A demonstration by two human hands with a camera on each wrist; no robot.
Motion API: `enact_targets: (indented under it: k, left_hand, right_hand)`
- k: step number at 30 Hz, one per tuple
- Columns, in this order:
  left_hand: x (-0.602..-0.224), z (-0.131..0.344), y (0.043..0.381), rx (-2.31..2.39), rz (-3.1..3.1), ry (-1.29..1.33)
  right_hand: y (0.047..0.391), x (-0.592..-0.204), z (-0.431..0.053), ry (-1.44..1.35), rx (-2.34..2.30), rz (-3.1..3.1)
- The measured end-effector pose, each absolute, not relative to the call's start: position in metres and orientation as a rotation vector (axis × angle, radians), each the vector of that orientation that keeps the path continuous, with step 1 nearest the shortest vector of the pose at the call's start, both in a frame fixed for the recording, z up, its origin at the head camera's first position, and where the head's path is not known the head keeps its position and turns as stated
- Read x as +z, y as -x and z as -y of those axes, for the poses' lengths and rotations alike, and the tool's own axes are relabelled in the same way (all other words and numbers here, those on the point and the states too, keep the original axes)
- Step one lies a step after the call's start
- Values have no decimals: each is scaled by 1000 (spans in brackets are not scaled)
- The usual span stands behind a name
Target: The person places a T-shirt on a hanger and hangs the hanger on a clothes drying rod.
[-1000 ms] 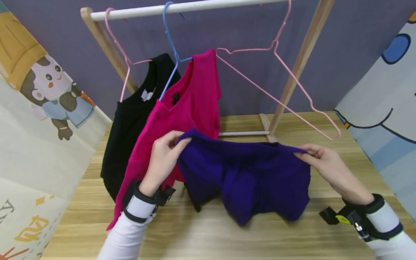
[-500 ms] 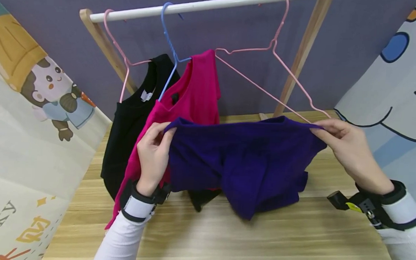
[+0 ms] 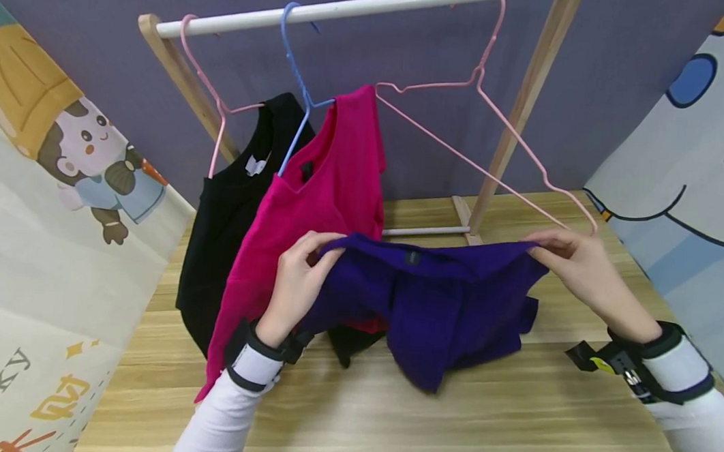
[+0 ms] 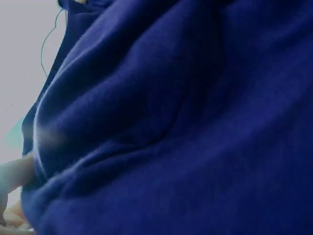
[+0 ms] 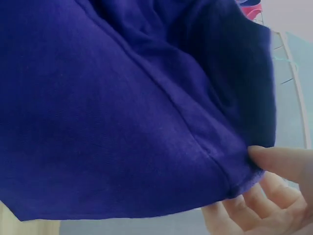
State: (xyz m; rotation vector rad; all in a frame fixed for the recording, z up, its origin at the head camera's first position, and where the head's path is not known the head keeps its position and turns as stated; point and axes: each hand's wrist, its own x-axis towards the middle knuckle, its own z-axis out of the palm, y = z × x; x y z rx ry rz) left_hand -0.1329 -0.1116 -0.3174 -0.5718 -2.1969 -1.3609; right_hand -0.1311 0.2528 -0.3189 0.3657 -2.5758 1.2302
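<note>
A dark purple top [image 3: 431,305] hangs in loose folds between my two hands, above the wooden table. My left hand [image 3: 300,277] pinches one upper corner between thumb and fingers, in front of the pink top. At the opposite upper corner, my right hand [image 3: 581,268] pinches the cloth just below a bare pink hanger [image 3: 431,134]. A small dark label [image 3: 412,258] shows inside the upper edge. In the right wrist view, the thumb [image 5: 281,161] presses the fabric's corner against the fingers. Purple cloth fills most of the left wrist view and hides most of the left hand.
A white rail [image 3: 361,7] on wooden posts carries the hangers. At left hang a black sleeveless top [image 3: 213,245] on a pink hanger and a bright pink sleeveless top [image 3: 314,210] on a blue hanger [image 3: 295,93]. Printed panels stand at both sides of the table [image 3: 481,423].
Both hands first rose and spread the purple top wider. They have since lowered and come closer together, so its upper edge sags and the label shows.
</note>
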Motion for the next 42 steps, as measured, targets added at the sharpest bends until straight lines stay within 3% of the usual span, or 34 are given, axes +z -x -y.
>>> enact_targets:
  k: [13,24,27,36,42]
  left_hand:
    - [-297,101,111,-1363,2341,732]
    - [-330,105,128,-1285,2301,699]
    - [-333,104,129,-1237,2260,721]
    - [-335,101,128,-1181,2256,736]
    - [-336,103,128,-1173,2273,750]
  right_hand:
    - [136,-340,-265,-174,1119,2807]
    - [135,-358,-260,-486,828,2823]
    - [126,-352,-247,-544,660,2825]
    - [105,-321,-214,-895,777,2689]
    - [118,-280,-217,-668,737,2239]
